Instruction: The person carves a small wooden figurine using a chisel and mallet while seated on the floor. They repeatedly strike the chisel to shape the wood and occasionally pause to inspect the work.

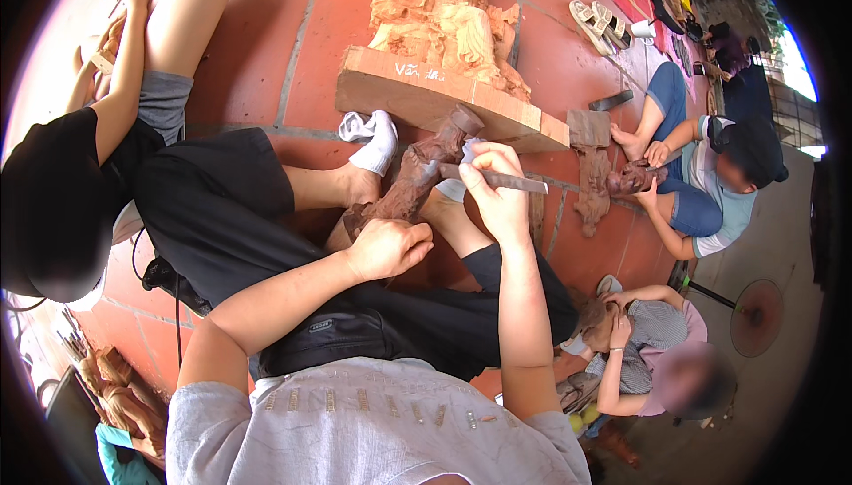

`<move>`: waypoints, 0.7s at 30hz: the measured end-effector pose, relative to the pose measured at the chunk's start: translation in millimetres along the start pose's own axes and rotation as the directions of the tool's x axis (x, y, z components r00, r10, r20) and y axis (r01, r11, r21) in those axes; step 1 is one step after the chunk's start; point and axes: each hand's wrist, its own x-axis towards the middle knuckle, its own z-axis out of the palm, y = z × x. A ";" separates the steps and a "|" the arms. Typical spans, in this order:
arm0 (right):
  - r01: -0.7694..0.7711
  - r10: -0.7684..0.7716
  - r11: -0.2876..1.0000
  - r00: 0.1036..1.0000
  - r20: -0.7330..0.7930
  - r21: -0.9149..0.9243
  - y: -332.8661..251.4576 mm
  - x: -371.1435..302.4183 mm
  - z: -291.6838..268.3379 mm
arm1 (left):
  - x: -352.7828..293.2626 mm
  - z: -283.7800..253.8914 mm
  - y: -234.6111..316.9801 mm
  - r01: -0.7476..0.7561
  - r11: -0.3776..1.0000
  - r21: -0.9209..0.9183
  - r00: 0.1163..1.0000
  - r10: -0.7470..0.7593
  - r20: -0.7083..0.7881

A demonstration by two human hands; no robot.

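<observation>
A dark brown carved wooden figure [417,174] lies slanted across my legs, its top end against a pale wooden block. My left hand [389,247] grips the lower part of the figure and steadies it. My right hand [495,190] is closed around a flat metal carving tool [515,181], whose blade points to the right, just beside the figure's upper part. My feet in white socks [377,141] rest on the red tiled floor by the block.
A large pale wood sculpture [448,19] stands on a thick wooden base [426,94] ahead. A person at left sits on the tiles. At right a person in blue carves a dark piece [632,176]; another sits lower right. Sandals [602,23] and a fan [757,316] lie further off.
</observation>
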 end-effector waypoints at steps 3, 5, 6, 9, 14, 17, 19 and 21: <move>0.117 -0.111 0.987 0.992 0.057 -0.111 -9.3 3.7 10.5 | 0.7 0.9 -2.7 0.003 1.000 -0.002 0.999 -0.003 -0.037; 0.024 -0.029 0.999 0.995 0.095 0.045 5.2 12.7 2.8 | 1.6 0.2 -0.7 0.016 1.000 -0.011 0.999 -0.016 -0.036; -0.028 0.014 0.992 0.993 0.117 0.120 11.2 16.8 -2.0 | 2.6 0.2 -0.7 0.023 1.000 -0.014 0.999 -0.024 -0.037; -0.295 0.261 0.929 0.950 0.172 0.225 -1.2 27.6 -7.6 | 0.5 1.1 -3.2 0.026 1.000 -0.008 0.999 -0.026 -0.041; 0.069 -0.056 0.992 0.990 0.128 -0.102 -11.4 22.2 1.0 | 1.8 2.4 -3.7 0.027 1.000 -0.005 0.999 -0.027 -0.041; -0.376 0.326 0.884 0.921 0.212 0.276 6.6 43.2 -7.5 | 3.8 1.9 -7.2 0.012 1.000 -0.023 0.997 -0.014 -0.076; -0.263 0.236 0.955 0.954 0.183 0.139 -1.2 34.4 -7.0 | 2.7 0.1 -4.3 0.016 1.000 -0.016 0.999 -0.017 -0.051; 0.158 -0.147 0.985 0.981 0.129 -0.076 -6.1 27.9 1.6 | 2.9 -1.7 -4.3 0.031 1.000 -0.004 0.998 -0.031 -0.047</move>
